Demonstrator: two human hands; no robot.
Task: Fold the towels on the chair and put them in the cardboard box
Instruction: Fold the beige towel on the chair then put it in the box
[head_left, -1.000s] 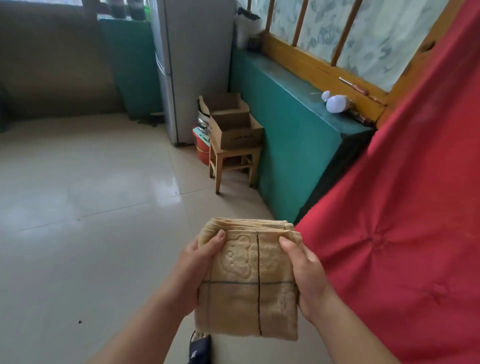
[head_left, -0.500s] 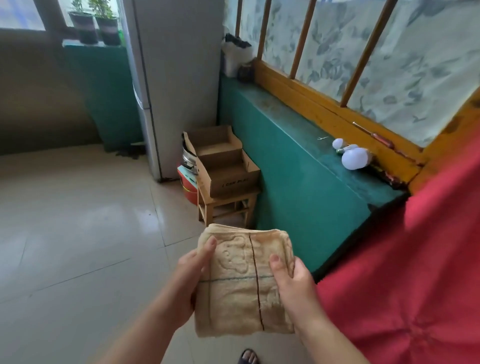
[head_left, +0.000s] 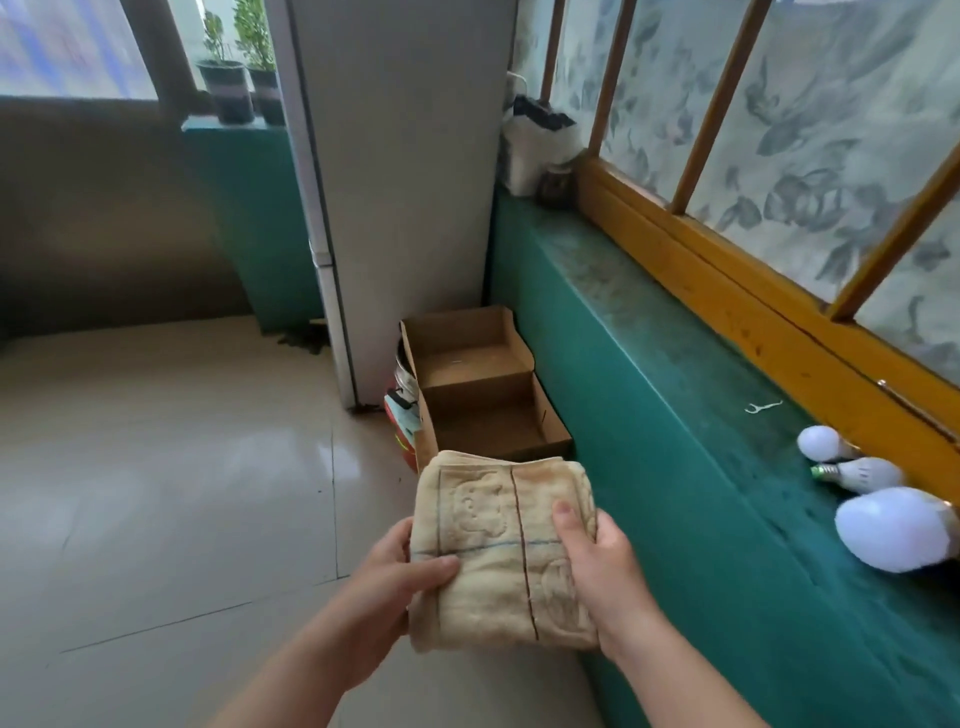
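A folded beige towel (head_left: 498, 551) with dark crossing stripes is held flat in front of me by both hands. My left hand (head_left: 400, 582) grips its left edge with the thumb on top. My right hand (head_left: 597, 566) grips the right edge, thumb pressed on the top face. Just beyond the towel's far edge stands an open cardboard box (head_left: 478, 410) with its lid flap tipped back; its inside looks empty. The towel hides the box's front wall and whatever it stands on. No chair is in sight.
A green ledge (head_left: 701, 467) runs along the right under a wooden-framed window, with three white light bulbs (head_left: 883, 525) on it. A white fridge (head_left: 395, 182) stands behind the box. A red container and metal pot (head_left: 402, 410) sit left of the box. Tiled floor spreads left.
I have come closer to the box, which now lies just past the towel. The red cloth on the right has left the view. My left thumb has slid lower on the towel.
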